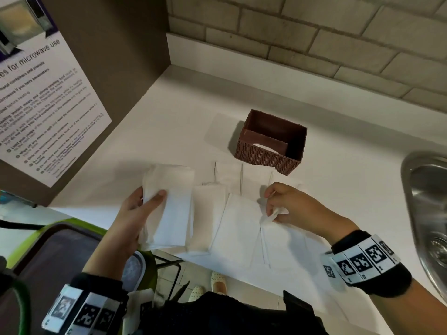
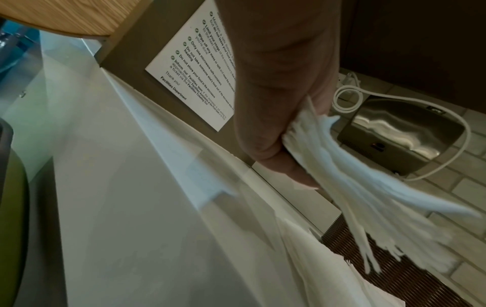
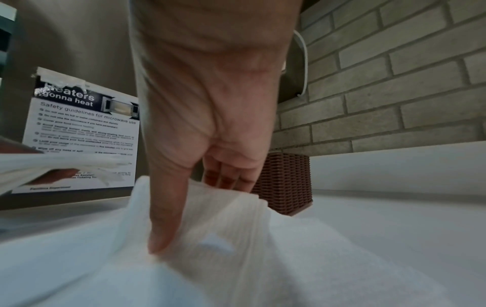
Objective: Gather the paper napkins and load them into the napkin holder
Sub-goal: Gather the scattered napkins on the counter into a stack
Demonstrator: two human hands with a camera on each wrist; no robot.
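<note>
So the left hand (image 1: 135,213) has a stack of napkins (image 1: 169,209) lifted off the white worktop (image 1: 338,189) at lower left of the head view, thumb on top and fingers underneath, a firm grip round the whole bunch; the left wrist view shows the loose ends fanning out below the fingers (image 2: 276,157). The right hand (image 1: 290,206), just right of centre, has a narrow grip pinching up a napkin (image 1: 271,217) from the loose napkins (image 1: 237,228) that lie flat and overlapping between the two hands. Right behind those, touching their far edge, sits the brown ribbed napkin holder (image 1: 261,155), open on top with nothing in it that I can see. Around it: a steel sink (image 1: 420,204) at the right edge, a brick wall (image 1: 314,44) along the back, a microwave safety poster (image 1: 48,117) on the brown panel at upper left, and a green-rimmed bin (image 1: 36,238) at lower left.
</note>
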